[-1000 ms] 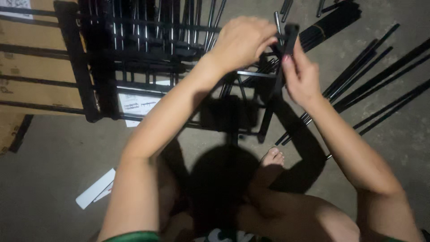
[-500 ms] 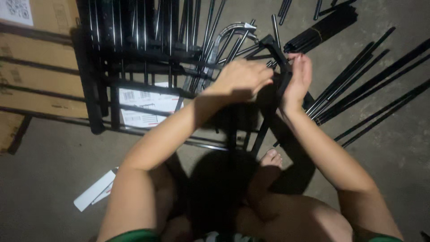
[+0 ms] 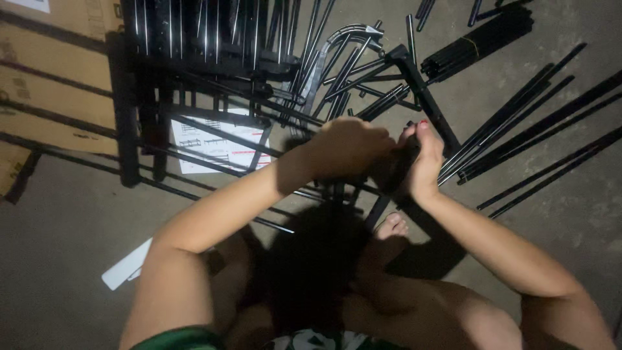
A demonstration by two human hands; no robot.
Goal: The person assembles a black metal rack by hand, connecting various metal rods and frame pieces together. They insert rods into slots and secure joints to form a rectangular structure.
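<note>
While one bare foot (image 3: 389, 228) showed below, left hand (image 3: 346, 150) and right hand (image 3: 424, 162) clamped fingers around one black metal bar (image 3: 424, 100)

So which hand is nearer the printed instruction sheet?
Left. The left hand is just right of the instruction sheet; the right hand is farther right.

You had a flattened brown cardboard box (image 3: 45, 71) at upper left, a white label (image 3: 29, 4) on its top edge. White instruction sheet (image 3: 214, 146) lay under black bars; white paper strip (image 3: 127, 266) beside your left arm.
</note>
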